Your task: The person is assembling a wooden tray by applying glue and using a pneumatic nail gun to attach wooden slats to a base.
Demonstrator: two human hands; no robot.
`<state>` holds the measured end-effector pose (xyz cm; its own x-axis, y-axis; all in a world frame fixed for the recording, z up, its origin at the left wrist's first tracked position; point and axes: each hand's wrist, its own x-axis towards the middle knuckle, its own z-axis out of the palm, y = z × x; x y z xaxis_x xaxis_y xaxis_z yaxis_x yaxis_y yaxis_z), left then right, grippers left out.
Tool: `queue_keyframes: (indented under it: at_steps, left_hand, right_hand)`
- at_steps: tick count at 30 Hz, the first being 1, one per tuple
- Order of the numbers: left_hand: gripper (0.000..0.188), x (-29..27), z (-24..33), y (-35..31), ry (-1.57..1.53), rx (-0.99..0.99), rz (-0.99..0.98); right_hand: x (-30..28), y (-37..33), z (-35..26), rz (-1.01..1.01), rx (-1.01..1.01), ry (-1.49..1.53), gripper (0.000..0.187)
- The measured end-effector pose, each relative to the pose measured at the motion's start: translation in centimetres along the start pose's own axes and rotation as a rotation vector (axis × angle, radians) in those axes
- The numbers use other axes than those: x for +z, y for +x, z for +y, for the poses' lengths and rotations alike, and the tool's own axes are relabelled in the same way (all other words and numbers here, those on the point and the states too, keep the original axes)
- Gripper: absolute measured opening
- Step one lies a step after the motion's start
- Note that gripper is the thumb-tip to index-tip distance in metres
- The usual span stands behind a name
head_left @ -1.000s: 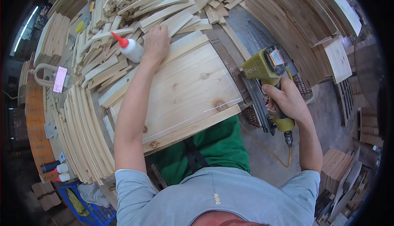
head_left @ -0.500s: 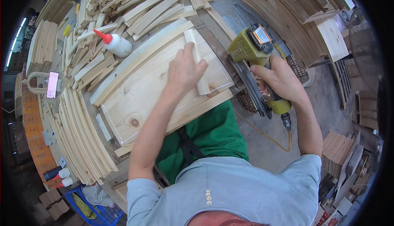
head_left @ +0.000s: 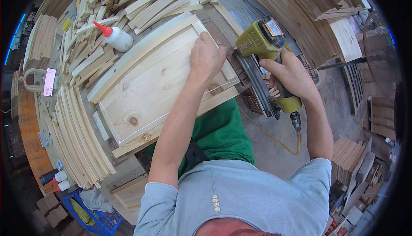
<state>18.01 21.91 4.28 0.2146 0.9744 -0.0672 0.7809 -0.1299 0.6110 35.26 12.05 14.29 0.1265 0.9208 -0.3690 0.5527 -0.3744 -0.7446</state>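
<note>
Your left hand (head_left: 208,59) pinches the wood strip (head_left: 229,71), which lies under it along the panel (head_left: 161,75)'s right end, long axis slanting from beyond that hand back toward you. Your right hand (head_left: 295,75), farther off, grips the nail gun (head_left: 259,39).

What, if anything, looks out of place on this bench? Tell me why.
The loose wood strips beyond the panel lie in a jumbled heap, unlike the neatly lined-up slats at left. No spill shows.

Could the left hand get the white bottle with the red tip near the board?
Probably yes: only the flat board and low wood strips seem to lie between the left hand and bottle.
</note>
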Motion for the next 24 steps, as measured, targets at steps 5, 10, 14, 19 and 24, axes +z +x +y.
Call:
queue_keyframes:
  at_steps: [5, 10, 14, 19, 24]
  left_hand:
    - [0.059, -0.2, -0.1, -1.0, -0.015, 0.050, 0.020]
    - [0.070, 0.1, -1.7, -5.5, 0.037, 0.407, 0.113]
    - [0.072, 0.6, -1.9, -6.2, 0.069, 0.446, 0.118]
    - [0.068, 0.9, -2.2, -5.9, 0.049, 0.465, 0.229]
    - [0.065, 1.0, -2.1, -6.0, 0.009, 0.416, 0.204]
  right_hand:
    - [-0.2, -0.1, -0.2, -0.045, 0.008, -0.014, 0.034]
    - [-0.1, 0.0, 0.6, 0.015, -0.033, 0.032, 0.032]
    - [-0.4, 0.4, 0.3, -0.047, 0.007, 0.011, 0.033]
    - [-0.4, 0.6, -0.3, -0.056, 0.004, -0.002, 0.033]
    - [-0.1, 3.0, -3.1, -0.027, -0.152, 0.024, 0.033]
